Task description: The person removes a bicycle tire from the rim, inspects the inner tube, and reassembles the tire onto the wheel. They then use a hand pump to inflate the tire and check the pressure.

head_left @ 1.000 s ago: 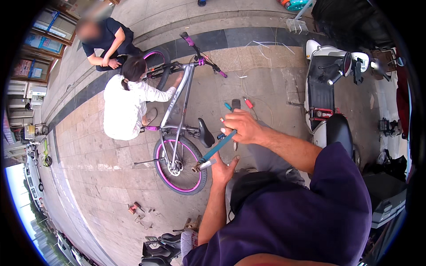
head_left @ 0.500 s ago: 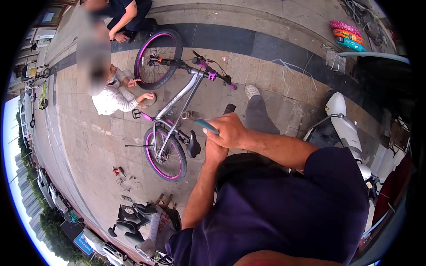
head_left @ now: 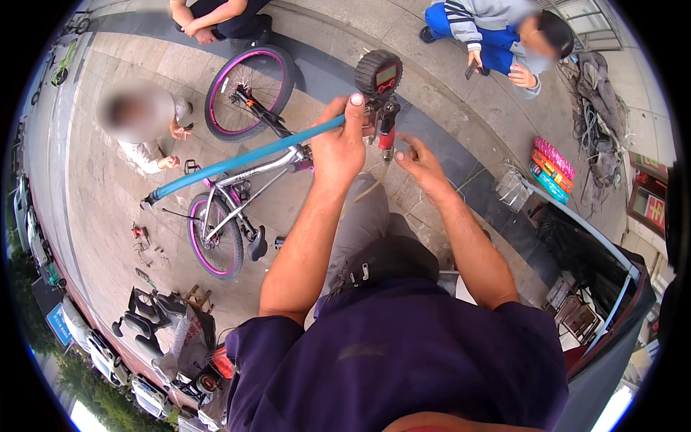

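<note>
My left hand (head_left: pixel 338 147) is wrapped round a tire inflator gun with a round black digital gauge (head_left: pixel 377 75) on top. A straight blue hose (head_left: pixel 248 154) reaches from this hand far to the left, ending in a black tip. Below the gauge sits a red fitting (head_left: pixel 386 137) with a brass-coloured end, and a thin yellowish hose (head_left: pixel 372 186) hangs from it. My right hand (head_left: pixel 425 169) is just right of that fitting, apart from it, fingers spread and holding nothing. Beyond my left arm stands a silver bicycle (head_left: pixel 263 173) with pink-rimmed wheels, partly hidden by the hose and hand.
A person in white (head_left: pixel 144 129) crouches left of the bicycle; another in dark clothes (head_left: pixel 227 16) crouches behind its front wheel. At the upper right, a person in blue trousers (head_left: pixel 497 47) holds a small dark object. Wrapped tires (head_left: pixel 553 169) lie right; tools (head_left: pixel 144 234) lie on the left pavement.
My hands, close together before, are now apart. The left has risen with the inflator gun, whose gauge now shows. My view has turned right, bringing in the person in blue trousers.
</note>
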Demonstrator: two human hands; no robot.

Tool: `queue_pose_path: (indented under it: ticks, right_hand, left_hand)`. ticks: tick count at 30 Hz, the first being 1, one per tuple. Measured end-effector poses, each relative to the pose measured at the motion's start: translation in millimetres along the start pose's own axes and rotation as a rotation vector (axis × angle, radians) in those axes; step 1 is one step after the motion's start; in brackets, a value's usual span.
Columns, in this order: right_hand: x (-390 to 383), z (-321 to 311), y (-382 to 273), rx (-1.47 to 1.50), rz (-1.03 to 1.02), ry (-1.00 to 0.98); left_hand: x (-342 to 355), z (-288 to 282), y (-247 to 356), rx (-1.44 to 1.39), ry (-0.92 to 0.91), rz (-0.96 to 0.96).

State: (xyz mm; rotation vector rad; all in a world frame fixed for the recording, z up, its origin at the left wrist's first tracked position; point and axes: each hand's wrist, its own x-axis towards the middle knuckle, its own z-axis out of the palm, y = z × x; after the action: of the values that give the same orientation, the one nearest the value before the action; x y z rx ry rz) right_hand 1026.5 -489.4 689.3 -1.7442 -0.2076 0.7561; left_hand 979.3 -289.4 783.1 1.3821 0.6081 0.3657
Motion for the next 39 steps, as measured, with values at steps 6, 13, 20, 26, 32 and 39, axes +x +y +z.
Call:
queue_pose_path:
  ticks: [6, 13, 20, 26, 32, 39]
  right_hand:
    - [149.9, -20.5, -100.3, 0.216, 0.02, -0.498]
    - [282.2, -21.0, -211.9, -0.137, 0.114, -0.774]
    - [408.5, 20.2, -271.3, -0.442, 0.24, -0.949]
    - [501.3, 96.8, -259.1, -0.375, 0.425, -1.146]
    - [596.5, 187.5, -176.8, -0.363, 0.464, -1.327]
    - [686.8, 339.3, -28.7, -0.717, -0.058, -1.301]
  left_hand:
    - [113.3, -1.7, 48.1, -0.387, -0.001, -0.021]
    - [199.6, -80.7, -38.6, -0.538, 0.373, -0.261]
    - [261.2, -189.0, -167.1, 0.429, 0.541, -0.124]
    - [305.6, -223.9, -242.2, 0.008, 0.399, -0.272]
    - [343.5, -231.5, -329.3, -0.098, 0.535, -0.443]
    - [386.8, -287.3, -478.3, -0.268, 0.806, -0.75]
